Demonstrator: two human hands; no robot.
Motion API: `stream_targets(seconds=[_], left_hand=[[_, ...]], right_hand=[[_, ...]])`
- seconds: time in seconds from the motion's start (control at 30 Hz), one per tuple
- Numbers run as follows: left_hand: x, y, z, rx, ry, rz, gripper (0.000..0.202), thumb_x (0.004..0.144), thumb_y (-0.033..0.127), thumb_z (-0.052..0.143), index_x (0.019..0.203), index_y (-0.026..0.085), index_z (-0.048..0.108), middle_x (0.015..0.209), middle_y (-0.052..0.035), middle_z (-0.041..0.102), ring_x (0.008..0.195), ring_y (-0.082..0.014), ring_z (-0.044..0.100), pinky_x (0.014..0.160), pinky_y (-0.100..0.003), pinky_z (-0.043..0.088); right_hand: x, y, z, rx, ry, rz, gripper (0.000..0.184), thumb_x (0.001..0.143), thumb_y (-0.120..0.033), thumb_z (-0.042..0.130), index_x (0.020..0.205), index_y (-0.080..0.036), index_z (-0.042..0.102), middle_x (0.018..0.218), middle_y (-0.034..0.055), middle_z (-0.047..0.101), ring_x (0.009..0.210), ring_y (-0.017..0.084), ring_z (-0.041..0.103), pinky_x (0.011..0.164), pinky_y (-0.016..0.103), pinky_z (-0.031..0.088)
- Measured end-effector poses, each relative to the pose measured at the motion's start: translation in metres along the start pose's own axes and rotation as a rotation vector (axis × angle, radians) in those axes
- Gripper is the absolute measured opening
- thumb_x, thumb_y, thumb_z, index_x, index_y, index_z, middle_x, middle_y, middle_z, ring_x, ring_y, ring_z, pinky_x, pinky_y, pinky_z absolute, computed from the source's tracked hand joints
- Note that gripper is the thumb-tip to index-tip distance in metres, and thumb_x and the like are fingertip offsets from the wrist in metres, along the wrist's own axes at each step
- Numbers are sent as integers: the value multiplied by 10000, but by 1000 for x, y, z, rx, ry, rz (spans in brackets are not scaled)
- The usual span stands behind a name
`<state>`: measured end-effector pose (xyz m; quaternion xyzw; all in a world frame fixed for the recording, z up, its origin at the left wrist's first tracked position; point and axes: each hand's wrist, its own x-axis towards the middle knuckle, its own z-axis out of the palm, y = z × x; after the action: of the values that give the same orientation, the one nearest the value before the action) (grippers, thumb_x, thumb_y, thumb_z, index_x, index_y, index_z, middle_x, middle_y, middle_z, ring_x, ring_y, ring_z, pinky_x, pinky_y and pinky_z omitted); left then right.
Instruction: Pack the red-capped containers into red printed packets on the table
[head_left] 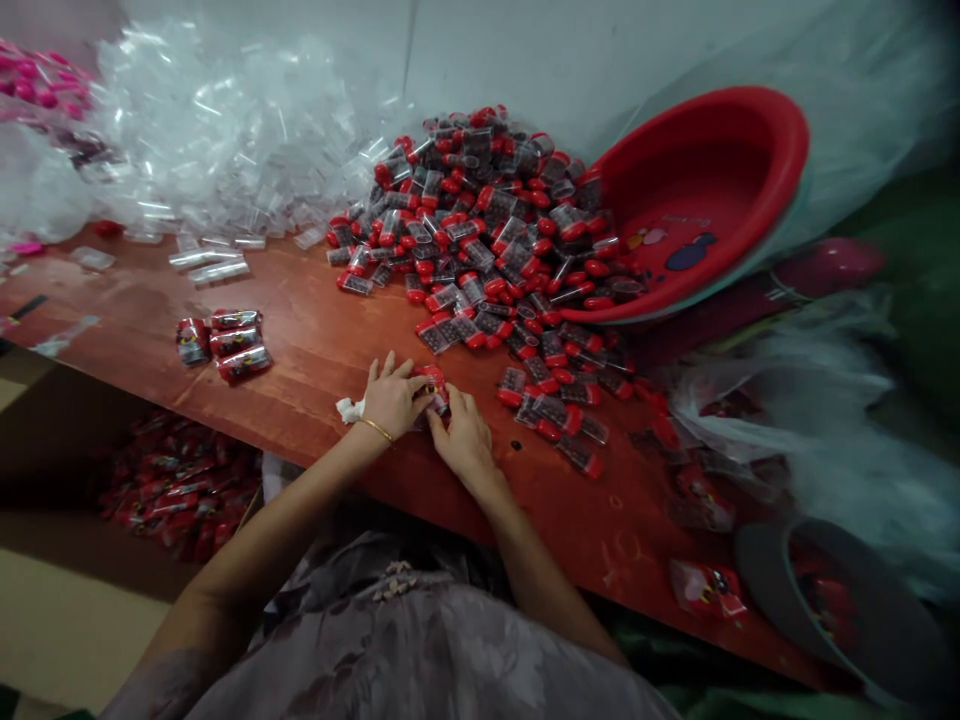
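A small red printed packet point(433, 379) lies at the front of the wooden table, between my two hands. My left hand point(391, 398), with a gold bangle at its wrist, grips the packet's left side with thumb and forefinger while its other fingers stretch outward. On the near right side, my right hand point(466, 436) pinches the same packet with curled fingers. What is inside it is hidden. A crumpled white scrap point(349, 409) touches the table beside my left hand. Further left sit several finished-looking red packets point(240, 345) in a small group.
Behind my hands rises a heap of clear tubes with red caps and dark contents point(480, 230). A red basin point(705, 180) tilts at its right. Empty clear tubes point(217, 130) pile up back left. A carton point(45, 440) of red packets stands below; a grey bin point(780, 590) sits right.
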<state>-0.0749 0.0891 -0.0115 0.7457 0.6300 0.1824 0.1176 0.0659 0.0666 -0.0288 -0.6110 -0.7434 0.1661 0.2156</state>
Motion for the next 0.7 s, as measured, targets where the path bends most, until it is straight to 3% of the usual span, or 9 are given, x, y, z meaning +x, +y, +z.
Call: stream_targets(seconds=[0.1, 0.23, 0.37, 0.47, 0.57, 0.7], left_hand=[[-1, 0, 0, 34, -18, -14, 306, 819, 393, 551, 1084, 282, 658, 1270, -90, 576, 1284, -350, 384, 1041, -552, 261], [-14, -15, -16, 84, 98, -63, 426, 869, 380, 459, 1245, 200, 545, 1367, -138, 484, 1282, -308, 401, 1043, -484, 289], [-41, -46, -34, 207, 73, -161, 304, 795, 429, 560, 948, 195, 680, 1206, -136, 613, 1228, -356, 445, 1008, -530, 300], [-56, -58, -37, 177, -6, -169, 226, 804, 388, 552, 785, 199, 676, 1161, -103, 646, 1189, -319, 495, 992, -480, 334], [-58, -52, -38, 193, -31, -191, 231, 855, 286, 471, 799, 200, 677, 1159, -85, 655, 1205, -311, 491, 1012, -492, 308], [-37, -21, -40, 230, 143, -151, 306, 882, 309, 422, 1036, 208, 666, 1273, -107, 582, 1258, -317, 439, 1031, -498, 286]], right_hand=[[-3, 12, 2, 125, 48, -34, 428, 853, -305, 483, 1237, -118, 496, 1138, 167, 556, 874, 215, 605, 804, 362, 497], [-8, 27, 5, 271, 113, -79, 387, 859, -300, 470, 1182, -97, 536, 1103, 159, 558, 723, 152, 595, 797, 339, 506], [-11, 35, 9, 352, 151, -101, 322, 865, -286, 466, 1122, -125, 575, 1072, 129, 566, 732, 141, 589, 788, 321, 505], [-11, 36, 11, 355, 159, -106, 287, 863, -279, 469, 1091, -163, 599, 1045, 105, 582, 729, 145, 585, 774, 318, 500], [-11, 35, 10, 368, 157, -114, 274, 858, -268, 476, 1084, -188, 610, 1032, 91, 595, 733, 149, 586, 771, 314, 497], [-11, 35, 9, 422, 178, -102, 267, 871, -280, 472, 1070, -186, 623, 1028, 94, 610, 806, 165, 598, 768, 304, 500]])
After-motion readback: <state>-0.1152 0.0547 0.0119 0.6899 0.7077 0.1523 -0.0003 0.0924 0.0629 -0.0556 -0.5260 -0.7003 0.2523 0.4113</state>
